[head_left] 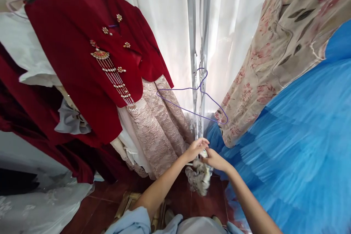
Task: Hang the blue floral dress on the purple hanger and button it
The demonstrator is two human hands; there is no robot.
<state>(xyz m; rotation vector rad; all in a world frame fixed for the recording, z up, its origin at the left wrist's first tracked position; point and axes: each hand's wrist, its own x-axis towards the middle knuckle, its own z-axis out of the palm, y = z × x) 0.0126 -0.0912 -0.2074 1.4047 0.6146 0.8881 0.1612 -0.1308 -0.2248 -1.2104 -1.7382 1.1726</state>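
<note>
In front of my body, both hands are close together in the head view. My left hand (pixel 196 148) curls its fingers over the top of a bunched piece of light patterned cloth (pixel 202 179). From the other side my right hand (pixel 215 159) pinches the same cloth near a shiny whitish part. The cloth dangles below the hands in crumpled folds; its exact kind cannot be made out. Just above the hands, a bare purple wire hanger (pixel 192 112) hangs from a metal rack post (pixel 203 14).
Left, a rail carries a dark red velvet jacket (pixel 74 40) with beaded brooches and a pink brocade skirt (pixel 156 128). Right hang a floral beige dress (pixel 260 62) and a blue tulle gown (pixel 287 146). A bamboo stool (pixel 124 204) stands on red floor tiles (pixel 95 204).
</note>
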